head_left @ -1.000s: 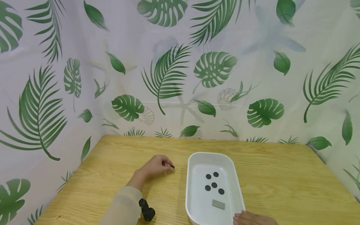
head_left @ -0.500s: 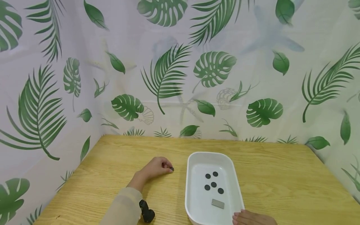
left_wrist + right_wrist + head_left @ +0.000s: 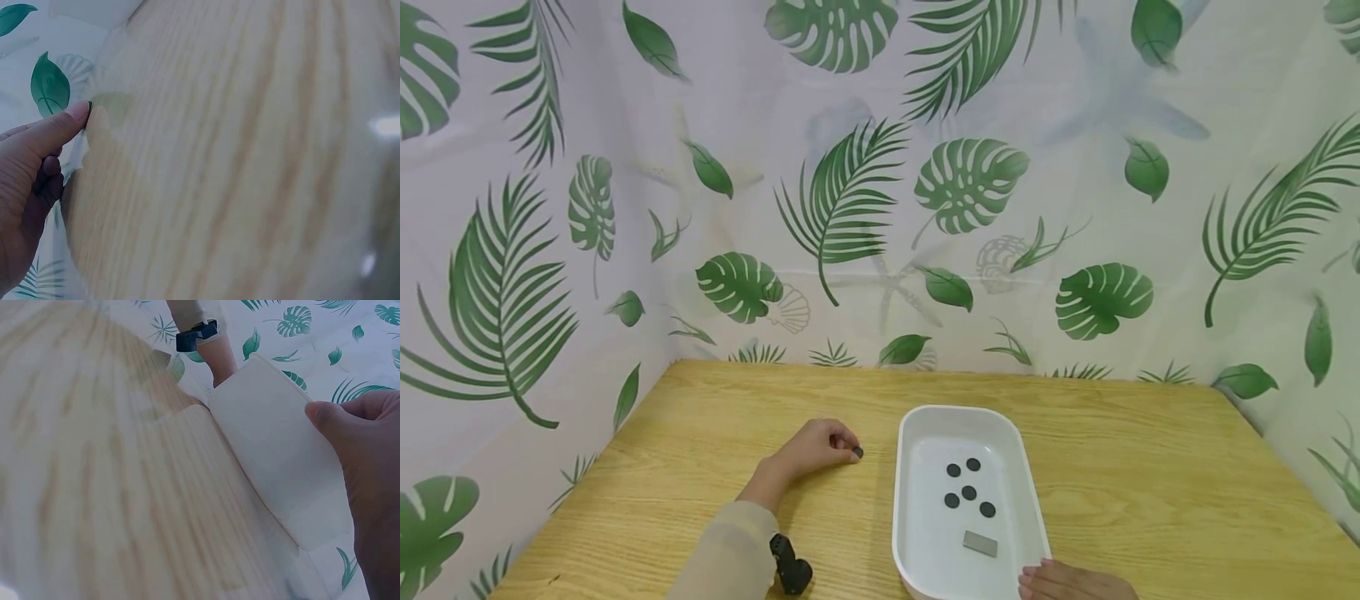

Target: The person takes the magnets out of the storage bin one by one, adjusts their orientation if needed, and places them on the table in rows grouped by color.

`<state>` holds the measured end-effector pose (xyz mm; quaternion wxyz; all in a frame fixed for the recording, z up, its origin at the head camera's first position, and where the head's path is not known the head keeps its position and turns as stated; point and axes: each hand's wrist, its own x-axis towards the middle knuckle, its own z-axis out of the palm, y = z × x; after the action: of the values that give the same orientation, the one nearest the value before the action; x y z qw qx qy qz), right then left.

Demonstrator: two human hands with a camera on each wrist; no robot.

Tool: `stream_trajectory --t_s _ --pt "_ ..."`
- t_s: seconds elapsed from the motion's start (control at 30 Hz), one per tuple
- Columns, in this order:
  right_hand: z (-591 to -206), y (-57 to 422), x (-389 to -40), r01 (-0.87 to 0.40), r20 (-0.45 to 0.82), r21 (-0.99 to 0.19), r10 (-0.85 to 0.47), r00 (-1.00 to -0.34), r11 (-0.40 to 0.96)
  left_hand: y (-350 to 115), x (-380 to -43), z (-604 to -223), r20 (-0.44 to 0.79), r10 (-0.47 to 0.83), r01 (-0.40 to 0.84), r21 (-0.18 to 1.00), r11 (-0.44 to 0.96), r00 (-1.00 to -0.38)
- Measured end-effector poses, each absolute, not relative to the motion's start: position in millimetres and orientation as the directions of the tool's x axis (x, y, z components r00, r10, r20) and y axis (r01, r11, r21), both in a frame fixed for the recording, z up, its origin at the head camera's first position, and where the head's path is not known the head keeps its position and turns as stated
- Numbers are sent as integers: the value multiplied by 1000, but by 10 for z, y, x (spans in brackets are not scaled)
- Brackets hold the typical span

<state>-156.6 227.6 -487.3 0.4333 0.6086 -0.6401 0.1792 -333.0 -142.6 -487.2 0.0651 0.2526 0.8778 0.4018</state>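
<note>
My left hand (image 3: 820,443) pinches a small black disc (image 3: 857,452) between thumb and fingers, low over the table to the left of a white plastic basin (image 3: 921,537). In the left wrist view the thumb and fingertips mostly cover the disc (image 3: 89,111). At the basin's near right corner my right hand (image 3: 1075,581) grips the rim, fingers over the edge and thumb against the outer wall, as the right wrist view shows the basin's side (image 3: 275,444). Inside the basin lie several flat black discs (image 3: 969,493) and a grey rectangular plate (image 3: 981,544).
The wooden table (image 3: 1112,467) reaches back to a leaf-print curtain (image 3: 865,208), which also hangs along both sides. A black camera mount (image 3: 792,567) sits on the left wrist beside the sleeve (image 3: 726,550).
My left hand has drawn very slightly toward me with the black disc, which is now partly turned in the fingertips. The right hand and basin have stayed in place.
</note>
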Motion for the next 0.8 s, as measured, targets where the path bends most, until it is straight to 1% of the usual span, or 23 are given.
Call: stream_trajectory --t_s 0.13,0.23,0.37,0.43,0.7,0.8 --pt "-4882 2283 -1568 -935 769 300 -629 119 189 -1444 -3318 -4866 57 457 331 770 546 -887" --pt "-4876 2293 -1586 -922 755 337 -640 142 193 -1450 -3307 -4839 25 427 276 798 537 -904" --pt "-4854 2292 -1603 -902 747 382 -641 175 199 -1450 -3302 -4799 9 414 249 811 530 -910" --pt "-4845 2281 -1602 -900 751 386 -635 181 201 -1448 -3303 -4786 7 408 243 813 529 -913" --pt "-4854 2260 -1589 -906 770 362 -617 159 219 -1362 -3362 -4645 62 413 273 837 474 -909" --pt "-4862 2260 -1571 -913 779 336 -613 131 232 -1284 -3395 -4549 79 415 287 837 466 -906"
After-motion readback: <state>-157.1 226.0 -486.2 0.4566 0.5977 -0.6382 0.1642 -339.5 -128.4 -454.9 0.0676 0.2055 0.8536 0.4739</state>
